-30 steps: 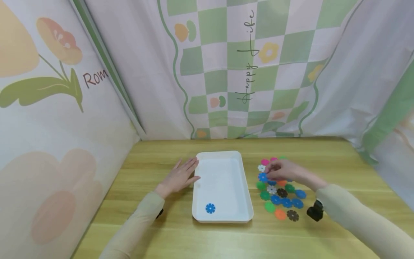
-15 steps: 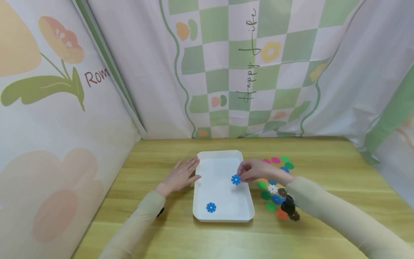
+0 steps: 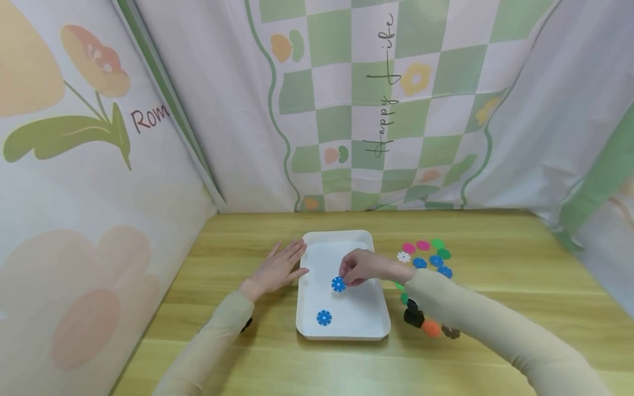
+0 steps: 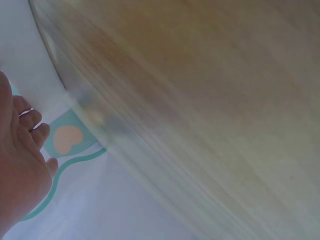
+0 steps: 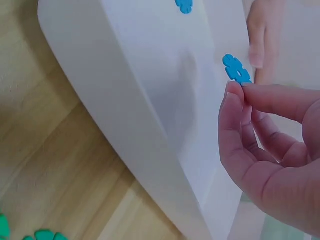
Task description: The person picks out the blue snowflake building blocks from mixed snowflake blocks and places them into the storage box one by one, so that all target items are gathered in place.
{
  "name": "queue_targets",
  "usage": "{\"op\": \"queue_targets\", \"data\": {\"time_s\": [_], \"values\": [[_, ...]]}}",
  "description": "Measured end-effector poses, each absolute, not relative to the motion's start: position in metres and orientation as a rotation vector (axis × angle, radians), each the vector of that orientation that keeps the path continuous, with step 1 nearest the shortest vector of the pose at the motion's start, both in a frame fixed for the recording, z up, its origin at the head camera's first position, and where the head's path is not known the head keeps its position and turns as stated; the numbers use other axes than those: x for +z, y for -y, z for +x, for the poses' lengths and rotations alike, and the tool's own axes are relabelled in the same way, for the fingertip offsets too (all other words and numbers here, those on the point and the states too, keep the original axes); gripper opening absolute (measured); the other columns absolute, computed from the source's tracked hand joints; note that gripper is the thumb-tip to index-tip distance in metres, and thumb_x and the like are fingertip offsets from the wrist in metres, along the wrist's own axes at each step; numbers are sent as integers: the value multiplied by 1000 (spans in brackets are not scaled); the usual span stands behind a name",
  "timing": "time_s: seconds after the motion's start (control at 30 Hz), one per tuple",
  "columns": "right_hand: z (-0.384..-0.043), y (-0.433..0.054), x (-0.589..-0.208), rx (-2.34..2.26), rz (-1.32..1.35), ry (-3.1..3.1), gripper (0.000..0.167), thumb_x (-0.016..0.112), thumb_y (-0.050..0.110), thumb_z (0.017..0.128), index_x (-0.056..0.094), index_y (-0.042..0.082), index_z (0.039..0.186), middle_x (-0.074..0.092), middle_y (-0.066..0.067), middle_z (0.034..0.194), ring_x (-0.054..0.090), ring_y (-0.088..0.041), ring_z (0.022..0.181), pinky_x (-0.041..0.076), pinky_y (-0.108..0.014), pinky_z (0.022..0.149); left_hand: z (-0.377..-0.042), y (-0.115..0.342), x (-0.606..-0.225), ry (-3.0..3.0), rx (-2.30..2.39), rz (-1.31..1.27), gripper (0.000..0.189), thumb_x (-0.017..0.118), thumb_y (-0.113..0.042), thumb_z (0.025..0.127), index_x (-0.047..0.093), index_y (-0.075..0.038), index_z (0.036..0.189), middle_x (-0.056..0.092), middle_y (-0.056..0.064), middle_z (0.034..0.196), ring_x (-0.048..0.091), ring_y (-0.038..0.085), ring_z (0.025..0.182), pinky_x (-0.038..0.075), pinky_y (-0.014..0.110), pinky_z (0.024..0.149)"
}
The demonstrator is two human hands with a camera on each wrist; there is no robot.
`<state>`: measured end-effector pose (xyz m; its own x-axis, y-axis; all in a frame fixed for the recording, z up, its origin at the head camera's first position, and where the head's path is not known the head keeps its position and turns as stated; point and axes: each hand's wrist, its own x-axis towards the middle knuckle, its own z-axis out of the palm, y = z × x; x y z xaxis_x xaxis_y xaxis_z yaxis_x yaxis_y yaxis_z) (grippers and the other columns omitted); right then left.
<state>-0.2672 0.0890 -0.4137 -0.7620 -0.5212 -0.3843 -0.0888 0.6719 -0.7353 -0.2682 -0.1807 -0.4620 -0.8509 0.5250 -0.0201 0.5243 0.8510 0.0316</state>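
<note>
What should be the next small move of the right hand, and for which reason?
Probably it should lower the held blue disc and let it go: the right hand pinches this disc above the floor of the white tray, where another blue disc lies, and the left hand rests at the tray's edge.

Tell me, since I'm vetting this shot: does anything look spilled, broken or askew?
Nothing stands out. The tray sits flat on the table with one blue disc inside; the right hand pinches another disc. Visible loose discs look unbroken; the right sleeve hides some.
</note>
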Motion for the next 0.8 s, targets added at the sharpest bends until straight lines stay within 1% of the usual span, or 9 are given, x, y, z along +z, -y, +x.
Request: {"op": "queue_targets", "data": {"time_s": [0.3,0.5,0.67,0.8], "values": [[-257,-64,-424,-877,-457,-2353,4,71,3,86,68,5,89,69,-4,78,66,-11,67,60,-25,67,-269,180,-464,-3007,37,850,73,34,-56,104,21,-10,158,19,6,167,24,24,154,13,54,127],[-256,-58,-429,-845,-455,-2354,3,71,5,88,68,7,88,70,-3,78,66,-11,67,60,-24,68,-268,180,-462,-3005,57,845,72,34,-56,104,21,-10,158,19,6,167,23,25,154,13,55,127],[-255,-53,-431,-844,-457,-2348,4,71,5,87,69,8,88,70,-2,79,66,-12,68,59,-24,67,-267,180,-463,-2999,59,827,72,34,-56,104,20,-11,159,18,5,167,21,23,155,12,53,127],[-252,-48,-432,-841,-445,-2349,4,72,5,86,69,8,87,70,-2,77,65,-11,66,58,-23,65,-269,180,-465,-3000,99,831,71,36,-54,104,22,-11,158,19,5,167,21,23,155,12,54,127]]}}
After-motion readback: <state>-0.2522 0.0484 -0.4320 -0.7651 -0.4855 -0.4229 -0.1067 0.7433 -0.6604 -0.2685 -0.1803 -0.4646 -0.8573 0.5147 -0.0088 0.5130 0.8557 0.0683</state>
